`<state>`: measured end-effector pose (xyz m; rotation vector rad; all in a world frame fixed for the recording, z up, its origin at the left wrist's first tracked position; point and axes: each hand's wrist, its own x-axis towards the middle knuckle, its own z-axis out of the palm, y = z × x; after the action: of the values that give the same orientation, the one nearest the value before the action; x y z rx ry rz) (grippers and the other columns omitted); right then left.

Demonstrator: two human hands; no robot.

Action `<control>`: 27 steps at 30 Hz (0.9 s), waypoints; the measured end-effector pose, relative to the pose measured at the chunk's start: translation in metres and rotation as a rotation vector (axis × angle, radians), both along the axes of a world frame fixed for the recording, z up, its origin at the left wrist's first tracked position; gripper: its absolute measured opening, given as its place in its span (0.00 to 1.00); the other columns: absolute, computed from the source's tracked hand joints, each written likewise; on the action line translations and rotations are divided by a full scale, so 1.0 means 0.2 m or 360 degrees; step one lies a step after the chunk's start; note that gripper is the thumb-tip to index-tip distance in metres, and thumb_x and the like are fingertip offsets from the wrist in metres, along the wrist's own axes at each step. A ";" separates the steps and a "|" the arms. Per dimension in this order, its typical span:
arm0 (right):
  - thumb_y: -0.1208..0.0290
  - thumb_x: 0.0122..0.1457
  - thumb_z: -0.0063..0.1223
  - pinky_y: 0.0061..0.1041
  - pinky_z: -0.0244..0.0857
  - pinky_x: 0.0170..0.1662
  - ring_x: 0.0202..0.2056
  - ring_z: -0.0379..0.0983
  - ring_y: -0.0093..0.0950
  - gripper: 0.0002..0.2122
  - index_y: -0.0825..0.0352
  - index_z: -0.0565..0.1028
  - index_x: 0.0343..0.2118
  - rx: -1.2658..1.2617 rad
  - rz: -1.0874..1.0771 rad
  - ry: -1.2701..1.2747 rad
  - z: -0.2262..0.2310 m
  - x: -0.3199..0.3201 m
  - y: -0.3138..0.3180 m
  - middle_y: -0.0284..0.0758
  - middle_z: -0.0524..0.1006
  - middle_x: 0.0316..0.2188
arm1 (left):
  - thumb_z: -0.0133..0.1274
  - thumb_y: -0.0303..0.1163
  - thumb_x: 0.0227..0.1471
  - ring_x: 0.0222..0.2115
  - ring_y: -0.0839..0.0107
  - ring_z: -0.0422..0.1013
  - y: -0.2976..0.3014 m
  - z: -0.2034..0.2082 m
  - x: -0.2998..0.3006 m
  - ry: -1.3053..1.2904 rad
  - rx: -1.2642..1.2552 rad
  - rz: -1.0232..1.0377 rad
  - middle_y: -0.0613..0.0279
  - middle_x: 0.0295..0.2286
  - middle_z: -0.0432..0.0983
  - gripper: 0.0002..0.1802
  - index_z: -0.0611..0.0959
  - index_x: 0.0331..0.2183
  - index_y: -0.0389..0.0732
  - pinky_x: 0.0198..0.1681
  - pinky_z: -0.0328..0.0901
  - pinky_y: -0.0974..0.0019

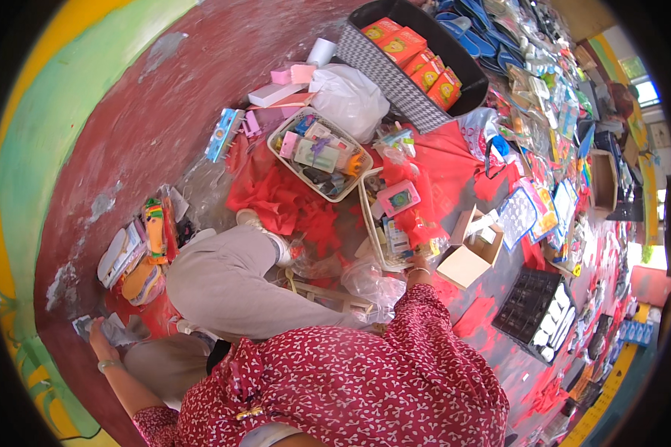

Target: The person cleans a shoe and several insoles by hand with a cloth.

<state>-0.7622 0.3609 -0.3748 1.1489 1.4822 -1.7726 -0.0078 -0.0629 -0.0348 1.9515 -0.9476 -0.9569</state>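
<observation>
My right hand (419,267), with a bracelet at its wrist, reaches to the near end of a cream plastic basket (370,217). Its fingers are bent at the rim, beside a red see-through bag (419,214), and what they grip is hidden. In that basket lie a pink toy with a small screen (399,198) and small packets. At the far left, my left hand (101,340) hangs low with fingers stretched out against crumpled clear plastic (125,328). A second cream basket (338,198), filled with small toys and packets, stands just beyond the first.
A black-and-white patterned bin (395,82) holds orange-red boxes. Nearby are a white plastic bag (348,100), an open cardboard box (466,262) and a black crate (525,305). Wrapped slippers (138,257) lean by the red wall (127,134). Packaged goods crowd the right side.
</observation>
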 end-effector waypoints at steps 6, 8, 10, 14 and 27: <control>0.60 0.50 0.46 0.40 0.55 0.49 0.50 0.58 0.40 0.26 0.65 0.57 0.51 -0.0171 -0.0185 0.0131 0.06 0.08 0.09 0.35 0.56 0.55 | 0.49 0.34 0.44 0.42 0.69 0.65 0.05 0.00 0.03 -0.0010 0.0005 -0.0108 0.61 0.42 0.68 0.20 0.75 0.40 0.35 0.45 0.59 0.67; 0.60 0.50 0.46 0.40 0.54 0.49 0.50 0.58 0.40 0.26 0.65 0.57 0.51 -0.0244 -0.0250 0.0201 0.07 0.10 0.14 0.35 0.56 0.55 | 0.49 0.34 0.44 0.43 0.69 0.64 0.03 -0.02 0.08 0.0043 0.0050 -0.0067 0.61 0.43 0.68 0.19 0.75 0.40 0.35 0.46 0.60 0.66; 0.60 0.51 0.46 0.40 0.54 0.49 0.50 0.58 0.40 0.26 0.65 0.57 0.51 -0.0321 -0.0310 0.0290 0.07 0.09 0.19 0.35 0.56 0.55 | 0.50 0.34 0.44 0.44 0.69 0.64 0.04 0.00 0.04 0.0083 0.0040 -0.0041 0.61 0.43 0.67 0.19 0.75 0.40 0.35 0.46 0.59 0.66; 0.59 0.51 0.47 0.40 0.54 0.49 0.51 0.58 0.40 0.26 0.65 0.57 0.51 -0.0529 -0.0401 0.0522 0.05 0.01 0.13 0.35 0.56 0.55 | 0.50 0.34 0.44 0.44 0.69 0.64 0.06 0.01 0.06 0.0125 -0.0019 -0.0025 0.61 0.44 0.67 0.19 0.75 0.40 0.35 0.46 0.59 0.67; 0.58 0.46 0.54 0.34 0.60 0.48 0.51 0.60 0.38 0.24 0.61 0.66 0.47 0.0591 0.1416 0.0408 0.16 -0.09 -0.23 0.37 0.61 0.53 | 0.49 0.35 0.45 0.44 0.68 0.63 0.05 0.03 0.01 0.0190 0.0063 -0.0053 0.62 0.44 0.67 0.20 0.75 0.40 0.35 0.47 0.58 0.66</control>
<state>-0.7811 0.3149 -0.3419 0.2766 2.0900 -1.0614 -0.0066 -0.0532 -0.0285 1.8933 -0.9019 -1.1064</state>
